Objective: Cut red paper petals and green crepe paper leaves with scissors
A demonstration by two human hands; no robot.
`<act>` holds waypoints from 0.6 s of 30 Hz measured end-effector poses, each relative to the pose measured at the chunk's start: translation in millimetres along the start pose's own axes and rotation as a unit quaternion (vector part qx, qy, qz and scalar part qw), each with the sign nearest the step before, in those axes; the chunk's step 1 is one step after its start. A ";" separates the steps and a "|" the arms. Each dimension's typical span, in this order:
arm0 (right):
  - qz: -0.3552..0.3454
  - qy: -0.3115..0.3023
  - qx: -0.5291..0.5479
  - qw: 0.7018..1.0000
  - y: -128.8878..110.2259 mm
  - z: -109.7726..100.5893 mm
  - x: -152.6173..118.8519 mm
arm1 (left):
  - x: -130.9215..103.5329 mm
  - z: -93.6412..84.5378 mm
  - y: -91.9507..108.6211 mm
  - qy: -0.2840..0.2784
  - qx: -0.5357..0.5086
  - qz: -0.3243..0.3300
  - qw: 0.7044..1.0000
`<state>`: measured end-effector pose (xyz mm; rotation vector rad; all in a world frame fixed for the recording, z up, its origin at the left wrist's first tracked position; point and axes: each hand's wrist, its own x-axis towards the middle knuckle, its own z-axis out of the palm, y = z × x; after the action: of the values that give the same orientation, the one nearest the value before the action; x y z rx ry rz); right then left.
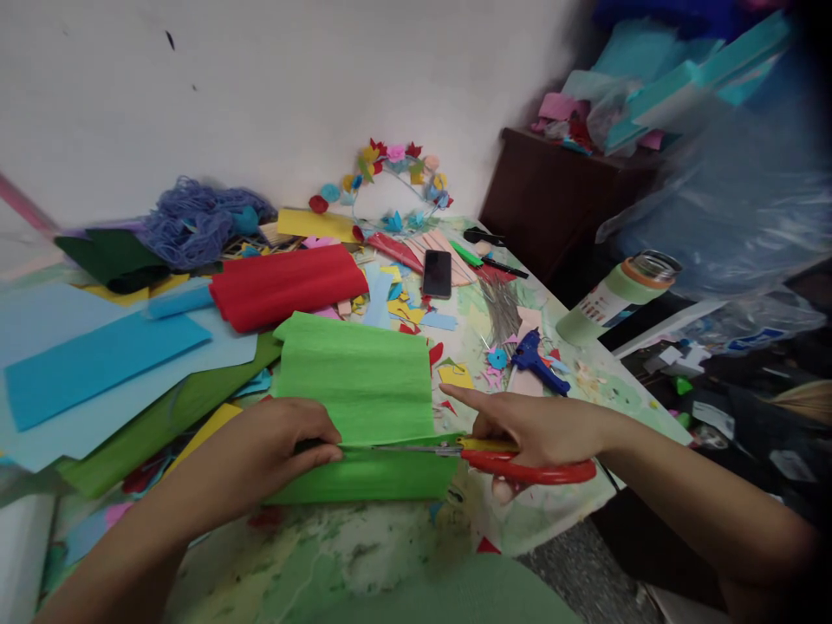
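Observation:
A folded sheet of bright green crepe paper (pixel 356 373) lies on the table in front of me. My left hand (pixel 295 438) pinches it at the left, by the cut or fold line. In my right hand (pixel 533 429) is a pair of scissors with red handles (pixel 552 470), index finger stretched out along the top. Their blades lie level across the green paper, pointing left toward my left fingertips. Part of the blades is hidden by the paper. A nearer green strip hangs below the blades toward the table's front.
A red crepe roll (pixel 289 282), blue paper (pixel 104 364) and purple yarn (pixel 195 221) lie left and behind. A phone (pixel 437 273), a blue glue gun (pixel 538 362), wires and paper scraps are behind my right hand. A bottle (pixel 617 295) stands at the right edge; a flower wreath (pixel 396 178) leans at the wall.

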<state>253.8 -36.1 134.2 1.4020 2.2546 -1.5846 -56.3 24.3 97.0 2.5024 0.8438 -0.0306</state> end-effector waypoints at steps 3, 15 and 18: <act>-0.010 -0.018 -0.018 1.000 -3.9 -7.2 -0.8 | 0.2 -0.5 1.7 0.003 -0.003 0.001 1.000; -0.065 -0.037 0.023 0.997 -4.7 -3.4 16.2 | -0.8 -2.1 4.5 0.026 -0.026 0.005 0.999; -0.076 -0.042 0.079 0.993 -2.2 4.7 18.3 | -2.5 -3.9 1.7 0.031 -0.038 0.001 0.999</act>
<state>239.5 -28.2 124.4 1.1953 2.2803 -1.8673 -57.8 23.5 101.6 2.4442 0.8514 0.0801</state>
